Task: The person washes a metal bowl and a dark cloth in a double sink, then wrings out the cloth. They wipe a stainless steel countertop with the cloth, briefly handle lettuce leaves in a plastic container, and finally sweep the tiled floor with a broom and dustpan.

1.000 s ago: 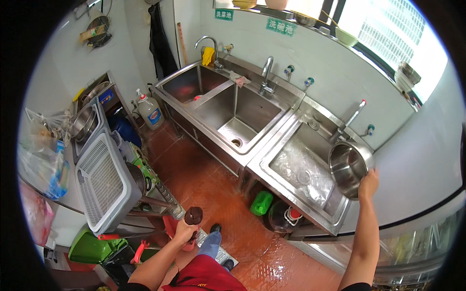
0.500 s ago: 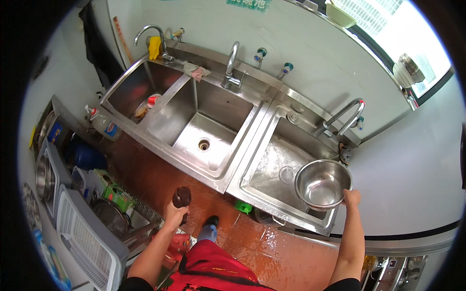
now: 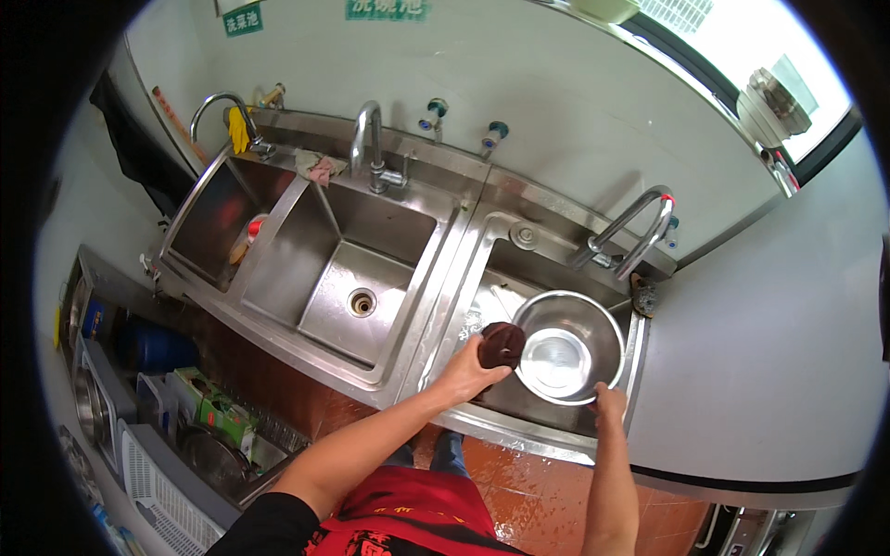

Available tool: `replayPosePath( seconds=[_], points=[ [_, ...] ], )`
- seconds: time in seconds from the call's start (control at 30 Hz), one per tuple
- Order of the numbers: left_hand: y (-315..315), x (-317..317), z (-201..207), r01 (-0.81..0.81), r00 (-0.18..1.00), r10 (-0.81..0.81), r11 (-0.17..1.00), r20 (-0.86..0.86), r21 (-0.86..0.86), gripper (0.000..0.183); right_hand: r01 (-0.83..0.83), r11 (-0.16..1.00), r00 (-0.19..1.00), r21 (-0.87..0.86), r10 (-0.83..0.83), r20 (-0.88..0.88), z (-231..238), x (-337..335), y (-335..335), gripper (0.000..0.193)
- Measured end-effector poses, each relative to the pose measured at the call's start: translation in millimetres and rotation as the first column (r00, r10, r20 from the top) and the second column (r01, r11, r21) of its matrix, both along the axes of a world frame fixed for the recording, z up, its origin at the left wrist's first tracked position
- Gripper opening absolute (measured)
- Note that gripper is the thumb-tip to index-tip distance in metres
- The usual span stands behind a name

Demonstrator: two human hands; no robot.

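At sink's edge [image 3: 519, 433], right hand [image 3: 609, 404] gripping bowl [image 3: 566, 347] rim, left hand [image 3: 466, 374] gripping brown object [image 3: 502, 346]

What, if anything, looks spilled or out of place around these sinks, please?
The red tiled floor in front of the right sink looks wet, with shiny splashes that suggest spilled water. A crumpled cloth lies bunched left of the middle faucet. The steel bowl in the right hand shows no obvious damage.

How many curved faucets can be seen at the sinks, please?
3: the left faucet is behind the left sink, the middle faucet behind the middle sink, the right faucet behind the right sink, beyond the bowl. None seems hidden.
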State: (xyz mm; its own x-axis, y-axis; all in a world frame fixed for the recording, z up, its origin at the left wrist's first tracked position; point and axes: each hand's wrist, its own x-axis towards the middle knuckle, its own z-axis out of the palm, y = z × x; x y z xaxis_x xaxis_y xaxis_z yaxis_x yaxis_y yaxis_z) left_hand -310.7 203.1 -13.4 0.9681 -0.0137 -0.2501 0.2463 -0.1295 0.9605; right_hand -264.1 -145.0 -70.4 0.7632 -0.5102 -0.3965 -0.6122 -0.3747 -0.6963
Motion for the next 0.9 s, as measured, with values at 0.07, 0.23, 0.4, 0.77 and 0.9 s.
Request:
replayPosePath(
  seconds=[0.07, 0.23, 0.4, 0.77, 0.9],
  points=[
    [-28, 16, 8, -0.052, 0.999, 0.052, 0.999, 0.009, -0.007, 0.051, 0.051, 0.987, 0.996, 0.153, -0.062, 0.064, -13, -4, 5, 0.017],
    [-38, 10, -47, -0.339, 0.938, 0.338, 0.941, -0.075, 0.003, 0.066, 0.012, 0.964, 0.997, 0.265, -0.031, 0.069, -36, 4, -3, 0.014],
    [-34, -7, -62, 0.051, 0.970, -0.107, 0.968, -0.220, -0.247, 0.078, -0.006, 0.946, 0.995, 0.325, -0.026, 0.094, -8, -1, -4, 0.014],
    [-107, 8, -67, -0.352, 0.698, -0.020, 0.860, -0.716, -0.368, 0.032, -0.237, 0.893, 0.971, 0.382, 0.201, 0.131, 40, 39, -8, 0.026],
    [-93, 10, -72, -0.420, 0.644, -0.023, 0.825, -0.765, -0.378, 0.026, -0.394, 0.898, 0.878, 0.197, 0.304, 0.370, 31, 144, -35, 0.037]
  ],
)
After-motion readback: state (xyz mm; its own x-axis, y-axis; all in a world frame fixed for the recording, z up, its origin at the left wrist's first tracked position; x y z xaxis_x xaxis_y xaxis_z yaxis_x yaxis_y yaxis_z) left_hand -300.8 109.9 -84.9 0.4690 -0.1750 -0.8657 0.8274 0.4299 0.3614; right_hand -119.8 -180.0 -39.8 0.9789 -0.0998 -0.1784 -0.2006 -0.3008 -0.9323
